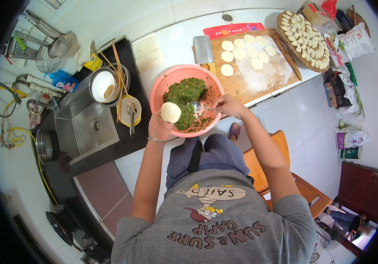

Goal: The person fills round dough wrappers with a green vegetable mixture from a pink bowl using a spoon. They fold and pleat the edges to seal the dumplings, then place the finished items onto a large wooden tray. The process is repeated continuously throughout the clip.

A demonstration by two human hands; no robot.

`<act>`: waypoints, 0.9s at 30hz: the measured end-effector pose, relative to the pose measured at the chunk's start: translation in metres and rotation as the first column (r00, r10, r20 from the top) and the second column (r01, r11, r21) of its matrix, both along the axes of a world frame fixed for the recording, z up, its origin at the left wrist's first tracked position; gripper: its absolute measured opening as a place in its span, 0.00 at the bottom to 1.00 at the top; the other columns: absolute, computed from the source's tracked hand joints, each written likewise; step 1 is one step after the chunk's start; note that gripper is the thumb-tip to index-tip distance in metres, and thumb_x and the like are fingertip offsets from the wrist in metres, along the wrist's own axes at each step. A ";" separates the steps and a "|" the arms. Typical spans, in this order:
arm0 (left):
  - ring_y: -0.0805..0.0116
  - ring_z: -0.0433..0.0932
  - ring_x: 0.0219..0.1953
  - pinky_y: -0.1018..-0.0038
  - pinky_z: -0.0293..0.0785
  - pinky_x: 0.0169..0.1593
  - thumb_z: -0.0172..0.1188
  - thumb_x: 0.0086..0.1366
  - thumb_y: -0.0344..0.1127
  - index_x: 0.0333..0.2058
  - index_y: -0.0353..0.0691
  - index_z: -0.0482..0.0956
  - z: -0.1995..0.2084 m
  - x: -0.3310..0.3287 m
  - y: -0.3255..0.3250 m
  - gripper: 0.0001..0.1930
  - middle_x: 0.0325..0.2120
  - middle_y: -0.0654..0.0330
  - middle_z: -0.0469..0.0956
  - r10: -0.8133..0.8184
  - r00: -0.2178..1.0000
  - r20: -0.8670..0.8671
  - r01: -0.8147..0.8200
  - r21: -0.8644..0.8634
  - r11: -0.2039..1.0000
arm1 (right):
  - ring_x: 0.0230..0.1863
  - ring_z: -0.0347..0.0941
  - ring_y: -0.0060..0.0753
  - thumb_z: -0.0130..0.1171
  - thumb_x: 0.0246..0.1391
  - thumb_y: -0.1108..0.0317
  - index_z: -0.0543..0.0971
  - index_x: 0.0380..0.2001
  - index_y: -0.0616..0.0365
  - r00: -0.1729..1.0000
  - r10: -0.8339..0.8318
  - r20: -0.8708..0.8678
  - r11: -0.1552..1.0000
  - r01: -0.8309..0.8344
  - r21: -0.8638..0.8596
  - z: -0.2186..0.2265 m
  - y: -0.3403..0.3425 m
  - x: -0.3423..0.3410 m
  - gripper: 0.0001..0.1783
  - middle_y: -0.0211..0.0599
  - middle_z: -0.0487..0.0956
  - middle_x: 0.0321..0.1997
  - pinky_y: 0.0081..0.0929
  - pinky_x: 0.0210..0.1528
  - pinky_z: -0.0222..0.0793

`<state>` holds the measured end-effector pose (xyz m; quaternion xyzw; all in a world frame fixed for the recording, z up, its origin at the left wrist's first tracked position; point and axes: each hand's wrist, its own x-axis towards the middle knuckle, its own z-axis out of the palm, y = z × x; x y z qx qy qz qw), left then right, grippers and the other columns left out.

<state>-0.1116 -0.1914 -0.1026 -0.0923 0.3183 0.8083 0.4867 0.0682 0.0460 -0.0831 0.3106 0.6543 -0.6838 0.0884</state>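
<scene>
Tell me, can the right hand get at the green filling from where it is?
Probably yes: the right hand holds a spoon beside the green filling, and the pink bowl is open on top. The left hand, with its dough round, is left of the spoon, seemingly out of the way.

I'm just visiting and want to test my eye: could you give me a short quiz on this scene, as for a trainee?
1. What does the left hand hold?
2. Fill in: the right hand holds a ____ over the pink bowl.
3. True or false: the cleaver lies inside the pink bowl.

Key:
1. A round, pale wrapper.
2. Spoon.
3. False: the cleaver lies outside it, by the wooden board.
</scene>
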 end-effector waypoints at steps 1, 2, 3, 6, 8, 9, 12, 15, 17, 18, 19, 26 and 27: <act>0.57 0.70 0.54 0.59 0.66 0.57 0.42 0.66 0.35 0.51 0.34 0.64 0.002 0.003 0.002 0.17 0.49 0.53 0.71 -0.025 1.000 0.009 0.024 0.024 0.999 | 0.20 0.68 0.17 0.61 0.42 0.75 0.80 0.25 0.63 0.999 -0.038 -0.033 0.999 0.037 -0.025 0.007 -0.001 0.004 0.03 0.29 0.77 0.21 0.16 0.22 0.63; 0.57 0.70 0.54 0.58 0.65 0.58 0.41 0.66 0.36 0.51 0.34 0.64 0.006 0.006 0.006 0.18 0.50 0.53 0.71 -0.050 0.999 0.018 0.050 0.049 0.998 | 0.21 0.68 0.16 0.61 0.44 0.76 0.80 0.26 0.63 0.995 -0.078 -0.065 0.996 0.075 -0.049 0.016 -0.002 0.007 0.03 0.29 0.77 0.22 0.15 0.22 0.63; 0.56 0.69 0.55 0.56 0.63 0.59 0.37 0.67 0.40 0.54 0.34 0.62 0.011 0.009 0.012 0.21 0.52 0.53 0.69 -0.074 0.997 -0.007 0.074 0.029 0.997 | 0.21 0.68 0.15 0.60 0.45 0.76 0.80 0.26 0.62 0.988 -0.117 -0.096 0.991 0.110 -0.075 0.023 -0.004 0.009 0.03 0.28 0.77 0.23 0.15 0.23 0.63; 0.56 0.67 0.57 0.56 0.62 0.60 0.36 0.68 0.42 0.56 0.33 0.61 0.023 0.014 0.025 0.24 0.54 0.52 0.67 -0.201 0.979 0.043 0.198 0.066 0.978 | 0.22 0.67 0.14 0.59 0.48 0.77 0.80 0.27 0.62 0.963 -0.173 -0.209 0.985 0.164 -0.059 0.042 -0.008 0.016 0.02 0.26 0.77 0.24 0.15 0.24 0.63; 0.54 0.64 0.59 0.56 0.59 0.62 0.33 0.68 0.44 0.58 0.30 0.58 0.034 0.019 0.032 0.27 0.57 0.48 0.64 -0.242 0.970 0.039 0.240 0.043 0.970 | 0.23 0.68 0.14 0.59 0.49 0.76 0.79 0.27 0.63 0.955 -0.136 -0.265 0.981 0.166 0.095 0.044 -0.012 0.021 0.02 0.26 0.76 0.24 0.16 0.25 0.63; 0.53 0.64 0.59 0.57 0.58 0.63 0.33 0.68 0.45 0.58 0.29 0.57 0.043 0.022 0.036 0.27 0.57 0.47 0.64 -0.260 0.965 0.046 0.257 0.051 0.965 | 0.24 0.68 0.15 0.59 0.50 0.76 0.79 0.27 0.64 0.950 -0.115 -0.290 0.970 0.170 0.172 0.045 -0.014 0.024 0.02 0.26 0.76 0.24 0.16 0.25 0.63; 0.52 0.62 0.61 0.58 0.56 0.64 0.32 0.69 0.47 0.58 0.25 0.55 0.059 0.029 0.042 0.30 0.58 0.44 0.61 -0.312 0.949 0.033 0.309 0.081 0.948 | 0.25 0.69 0.21 0.59 0.49 0.78 0.79 0.28 0.64 0.924 -0.079 -0.375 0.914 0.217 0.343 0.052 -0.024 0.028 0.02 0.31 0.76 0.26 0.19 0.28 0.64; 0.51 0.62 0.60 0.59 0.56 0.64 0.31 0.69 0.47 0.58 0.24 0.55 0.060 0.033 0.044 0.30 0.58 0.43 0.62 -0.345 0.935 0.079 0.334 0.133 0.933 | 0.28 0.70 0.28 0.60 0.47 0.79 0.80 0.30 0.63 0.916 0.000 -0.400 0.851 0.210 0.482 0.050 -0.027 0.034 0.05 0.36 0.75 0.27 0.23 0.30 0.65; 0.51 0.62 0.60 0.59 0.56 0.64 0.31 0.69 0.47 0.57 0.24 0.56 0.064 0.036 0.045 0.30 0.57 0.43 0.62 -0.339 0.937 0.081 0.325 0.142 0.935 | 0.28 0.70 0.30 0.60 0.46 0.80 0.80 0.31 0.62 0.912 -0.026 -0.410 0.842 0.241 0.483 0.049 -0.028 0.035 0.06 0.37 0.74 0.27 0.25 0.31 0.65; 0.51 0.63 0.60 0.59 0.56 0.64 0.31 0.69 0.47 0.57 0.25 0.56 0.066 0.037 0.046 0.30 0.57 0.43 0.62 -0.335 0.939 0.084 0.321 0.145 0.936 | 0.28 0.70 0.31 0.60 0.45 0.80 0.81 0.31 0.62 0.910 -0.039 -0.414 0.838 0.255 0.482 0.049 -0.029 0.035 0.07 0.38 0.74 0.27 0.25 0.32 0.65; 0.52 0.63 0.59 0.59 0.57 0.64 0.32 0.69 0.47 0.57 0.25 0.55 0.065 0.037 0.046 0.30 0.57 0.43 0.62 -0.358 0.932 0.064 0.343 0.168 0.924 | 0.28 0.70 0.31 0.60 0.46 0.80 0.80 0.31 0.62 0.903 -0.048 -0.428 0.842 0.267 0.469 0.049 -0.030 0.035 0.07 0.37 0.73 0.25 0.25 0.31 0.65; 0.51 0.62 0.61 0.60 0.57 0.65 0.30 0.69 0.48 0.58 0.22 0.55 0.071 0.040 0.051 0.32 0.57 0.40 0.62 -0.352 0.934 0.059 0.340 0.154 0.928 | 0.29 0.71 0.30 0.60 0.46 0.80 0.81 0.32 0.61 0.875 -0.004 -0.485 0.833 0.271 0.482 0.030 -0.030 0.038 0.08 0.36 0.75 0.27 0.24 0.33 0.66; 0.51 0.63 0.60 0.60 0.57 0.65 0.29 0.69 0.48 0.58 0.22 0.55 0.071 0.041 0.052 0.32 0.57 0.40 0.62 -0.350 0.935 0.059 0.340 0.141 0.930 | 0.29 0.72 0.30 0.60 0.46 0.80 0.81 0.32 0.61 0.867 -0.004 -0.498 0.839 0.274 0.470 0.025 -0.030 0.038 0.08 0.36 0.75 0.27 0.24 0.33 0.66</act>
